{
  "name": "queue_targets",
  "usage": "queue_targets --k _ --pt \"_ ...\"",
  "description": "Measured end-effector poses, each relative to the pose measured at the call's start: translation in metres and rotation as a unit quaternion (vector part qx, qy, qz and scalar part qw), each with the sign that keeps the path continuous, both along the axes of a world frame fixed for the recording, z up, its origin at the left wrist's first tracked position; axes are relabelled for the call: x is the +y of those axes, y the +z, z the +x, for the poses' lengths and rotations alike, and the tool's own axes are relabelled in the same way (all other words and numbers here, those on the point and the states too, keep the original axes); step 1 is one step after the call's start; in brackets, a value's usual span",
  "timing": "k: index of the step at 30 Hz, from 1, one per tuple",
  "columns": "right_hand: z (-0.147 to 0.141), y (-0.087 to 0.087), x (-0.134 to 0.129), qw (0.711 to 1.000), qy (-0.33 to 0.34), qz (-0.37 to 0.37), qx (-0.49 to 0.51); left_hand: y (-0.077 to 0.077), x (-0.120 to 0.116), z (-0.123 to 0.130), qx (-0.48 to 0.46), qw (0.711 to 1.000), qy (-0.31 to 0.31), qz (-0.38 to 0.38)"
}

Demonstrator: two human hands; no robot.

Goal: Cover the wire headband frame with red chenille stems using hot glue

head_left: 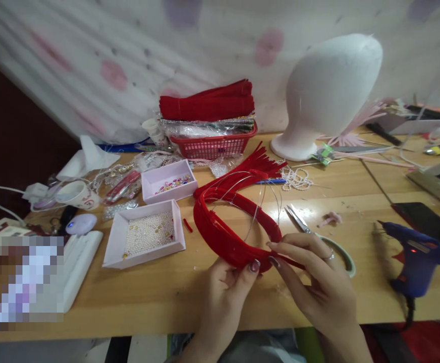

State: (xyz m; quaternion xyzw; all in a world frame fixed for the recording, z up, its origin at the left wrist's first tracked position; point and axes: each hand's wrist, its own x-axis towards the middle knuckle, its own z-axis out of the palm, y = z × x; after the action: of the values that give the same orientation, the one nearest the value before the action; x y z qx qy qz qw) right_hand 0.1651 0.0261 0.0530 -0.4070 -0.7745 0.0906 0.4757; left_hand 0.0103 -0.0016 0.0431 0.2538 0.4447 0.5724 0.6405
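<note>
A red fabric-covered headband [216, 234] with thin wires rising from it is held above the table's front middle. My left hand [225, 292] grips its near end, thumb on top. My right hand [318, 282] pinches a narrow red strip [293, 262] at that same end, thumb and forefinger close together. Behind the headband lies a bundle of red strips [242, 169], fanned out at its far end. Scissors [301, 222] with pale green handles lie partly behind my right hand. The undersides of my left fingers are hidden.
White boxes of beads [108, 252] and gems [146, 186] stand at left. A red basket [212, 146] holds more red strips at the back, beside a white foam head [329, 85]. At right are a blue glue gun [417, 262] and a dark phone [428, 222].
</note>
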Motion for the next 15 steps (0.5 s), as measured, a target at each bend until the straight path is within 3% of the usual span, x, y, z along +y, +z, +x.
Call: queue_targets --k 4,10,15 --pt "0.013 -0.011 0.002 0.998 -0.063 0.009 0.015 -0.003 0.006 0.002 0.001 1.0 0.008 0.006" --pt "0.023 -0.017 0.008 0.997 -0.065 -0.007 0.03 -0.009 0.007 0.004 -0.016 0.999 0.032 -0.015" --pt "0.017 -0.023 0.011 0.993 -0.115 -0.011 0.04 -0.011 0.005 0.004 -0.029 0.999 0.033 -0.026"
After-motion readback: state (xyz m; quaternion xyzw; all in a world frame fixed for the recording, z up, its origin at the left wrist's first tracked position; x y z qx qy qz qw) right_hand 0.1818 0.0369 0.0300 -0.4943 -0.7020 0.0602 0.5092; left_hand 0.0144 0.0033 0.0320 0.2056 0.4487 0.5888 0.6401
